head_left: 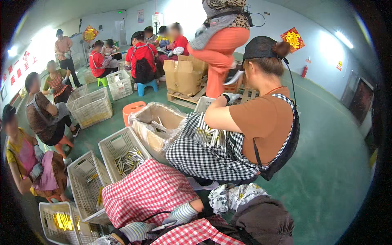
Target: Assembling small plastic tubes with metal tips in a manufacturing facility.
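Low in the view, my two hands wear pale gloves with blue-grey stripes, over a red-and-white checked apron (149, 183) on my lap. A slim white stick (163, 226) runs between them. My left hand (139, 231) is closed at the stick's left end. Curled over the other end is my right hand (183, 213), its wrist leading to a white printed sleeve (234, 197). The stick's ends are partly hidden by the gloves. Beyond my knees, a pale plastic crate (115, 141) holds many thin white-and-yellow sticks (129, 162).
More crates stand at left, one with shiny gold pieces (63, 221). A plastic-lined box (157, 118) holds white sticks. On my right, a seated co-worker (261, 118) has sticks on a black-and-white checked apron. Another person (222, 45) stands by a cardboard box (183, 75); several others sit farther off.
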Tool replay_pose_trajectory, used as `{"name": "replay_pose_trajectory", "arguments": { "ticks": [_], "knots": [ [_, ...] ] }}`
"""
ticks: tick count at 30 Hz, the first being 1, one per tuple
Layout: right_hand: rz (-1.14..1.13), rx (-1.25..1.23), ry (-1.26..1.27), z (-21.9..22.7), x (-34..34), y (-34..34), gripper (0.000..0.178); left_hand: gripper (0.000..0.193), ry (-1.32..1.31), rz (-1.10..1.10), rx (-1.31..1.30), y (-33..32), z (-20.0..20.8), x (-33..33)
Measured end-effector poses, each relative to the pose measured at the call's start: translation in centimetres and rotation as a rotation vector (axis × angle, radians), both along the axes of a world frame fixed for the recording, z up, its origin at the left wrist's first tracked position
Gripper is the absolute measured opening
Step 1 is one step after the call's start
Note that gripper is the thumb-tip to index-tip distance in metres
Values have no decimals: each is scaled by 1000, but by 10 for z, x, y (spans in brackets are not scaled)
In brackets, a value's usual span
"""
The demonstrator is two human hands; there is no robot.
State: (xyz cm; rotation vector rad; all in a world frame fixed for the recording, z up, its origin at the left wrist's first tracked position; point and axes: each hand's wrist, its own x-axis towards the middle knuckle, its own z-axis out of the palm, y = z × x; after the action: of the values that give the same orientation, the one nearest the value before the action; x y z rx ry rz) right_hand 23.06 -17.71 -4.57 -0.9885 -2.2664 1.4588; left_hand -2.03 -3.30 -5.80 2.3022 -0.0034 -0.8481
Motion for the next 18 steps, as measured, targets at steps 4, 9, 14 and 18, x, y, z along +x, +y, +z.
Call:
{"name": "replay_pose_trajectory", "arguments": {
  "ticks": [4,9,14,18],
  "knots": [
    [46,-5,92,24,22,6,53,70,-76,50,-16,0,83,27],
    [113,-105,177,20,30,19,64,52,-23,170,-165,23,83,25],
    [60,-353,276,26,37,21,58,52,2,120,-68,28,113,41],
    [-139,-556,382,28,49,31,64,52,-99,225,-87,40,79,25]
  ]
}}
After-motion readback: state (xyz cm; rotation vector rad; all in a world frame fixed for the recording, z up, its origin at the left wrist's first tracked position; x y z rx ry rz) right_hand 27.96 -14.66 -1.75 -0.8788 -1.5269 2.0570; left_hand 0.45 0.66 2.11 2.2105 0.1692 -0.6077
